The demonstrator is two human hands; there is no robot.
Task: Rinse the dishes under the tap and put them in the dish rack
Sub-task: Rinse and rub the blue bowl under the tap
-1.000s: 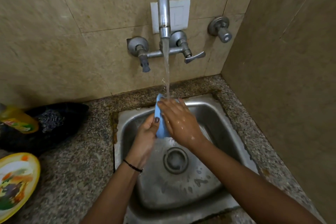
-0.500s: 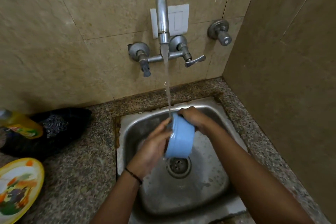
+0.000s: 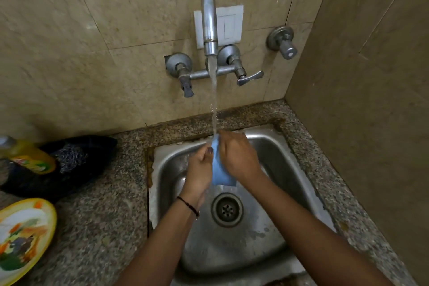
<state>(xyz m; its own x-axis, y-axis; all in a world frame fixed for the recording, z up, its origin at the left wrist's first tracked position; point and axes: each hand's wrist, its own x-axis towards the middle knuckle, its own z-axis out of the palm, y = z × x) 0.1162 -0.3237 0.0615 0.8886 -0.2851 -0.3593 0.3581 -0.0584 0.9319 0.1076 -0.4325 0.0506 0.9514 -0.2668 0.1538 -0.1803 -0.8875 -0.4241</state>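
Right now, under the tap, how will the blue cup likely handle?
Probably slippery: water runs straight onto the blue cup. Likely stiff: its edges look straight despite the grip. Seemingly light: the left hand and right hand hold it above the sink.

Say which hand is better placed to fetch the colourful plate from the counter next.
Left. The plate lies on the counter left of the sink, nearest the left hand; the right hand would have to cross over. Both grip the blue bowl.

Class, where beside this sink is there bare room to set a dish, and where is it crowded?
Free: granite counter between sink and painted plate; narrow strip right of the sink. Crowded: back left, bottle and black cloth.
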